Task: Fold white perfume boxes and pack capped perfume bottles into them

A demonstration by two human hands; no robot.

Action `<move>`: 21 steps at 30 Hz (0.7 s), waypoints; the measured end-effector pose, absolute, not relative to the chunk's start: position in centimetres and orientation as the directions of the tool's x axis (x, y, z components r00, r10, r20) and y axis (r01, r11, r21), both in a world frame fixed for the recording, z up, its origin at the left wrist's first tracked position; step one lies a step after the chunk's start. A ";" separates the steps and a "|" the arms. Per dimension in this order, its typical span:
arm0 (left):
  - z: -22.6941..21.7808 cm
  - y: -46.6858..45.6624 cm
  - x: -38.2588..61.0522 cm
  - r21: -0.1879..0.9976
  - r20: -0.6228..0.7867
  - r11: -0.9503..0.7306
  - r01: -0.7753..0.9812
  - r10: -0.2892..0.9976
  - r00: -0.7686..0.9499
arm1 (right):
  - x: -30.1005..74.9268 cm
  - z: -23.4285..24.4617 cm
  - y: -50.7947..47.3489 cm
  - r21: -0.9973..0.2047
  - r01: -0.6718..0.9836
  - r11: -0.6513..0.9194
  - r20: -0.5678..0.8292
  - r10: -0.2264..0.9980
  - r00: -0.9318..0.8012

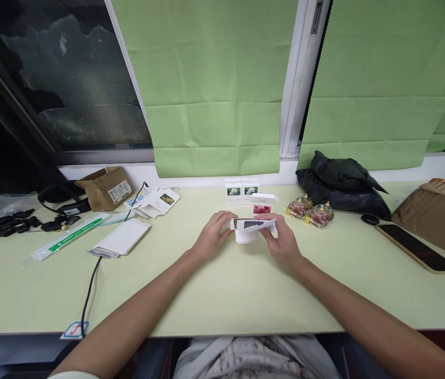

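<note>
A small white cardboard box [248, 237] is held above the table between my two hands, its flaps unfolded toward me. My left hand [213, 237] grips the box's left side, fingers on top and thumb below. On the other side my right hand [283, 243] pinches the right edge and a flap. Just beyond it stands a white box with a pink flower picture [262, 206], its top open. Behind that, two white boxes with white flower pictures [233, 192] stand side by side. To their right lie clear-wrapped round packets [319, 215].
Flat white cartons [122, 239] and a carton with a picture [163, 202] lie left, near a brown box [108, 190] and black cable [90, 289]. Black plastic bags [341, 184], a phone [415, 247] and a brown parcel [437, 218] are right. Green curtains [214, 95] hang behind.
</note>
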State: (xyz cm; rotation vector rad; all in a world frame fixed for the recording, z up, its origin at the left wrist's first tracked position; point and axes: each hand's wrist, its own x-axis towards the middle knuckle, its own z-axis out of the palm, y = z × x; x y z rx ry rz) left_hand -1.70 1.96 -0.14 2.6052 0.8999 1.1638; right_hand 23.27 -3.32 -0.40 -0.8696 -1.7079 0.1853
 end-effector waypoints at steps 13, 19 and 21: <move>-0.1 1.6 -1.6 0.437 0.596 -0.800 0.411 0.600 0.533 | 23.3 0.0 -3.6 -0.489 0.448 0.748 0.786 0.601 -0.145; -0.1 1.8 -1.7 0.492 0.580 -0.774 0.399 0.633 0.513 | 23.1 0.1 -3.7 -0.549 0.400 0.733 0.772 0.629 -0.092; -0.1 1.8 -1.7 0.501 0.576 -0.767 0.400 0.641 0.507 | 23.0 0.2 -3.7 -0.589 0.377 0.715 0.753 0.654 -0.065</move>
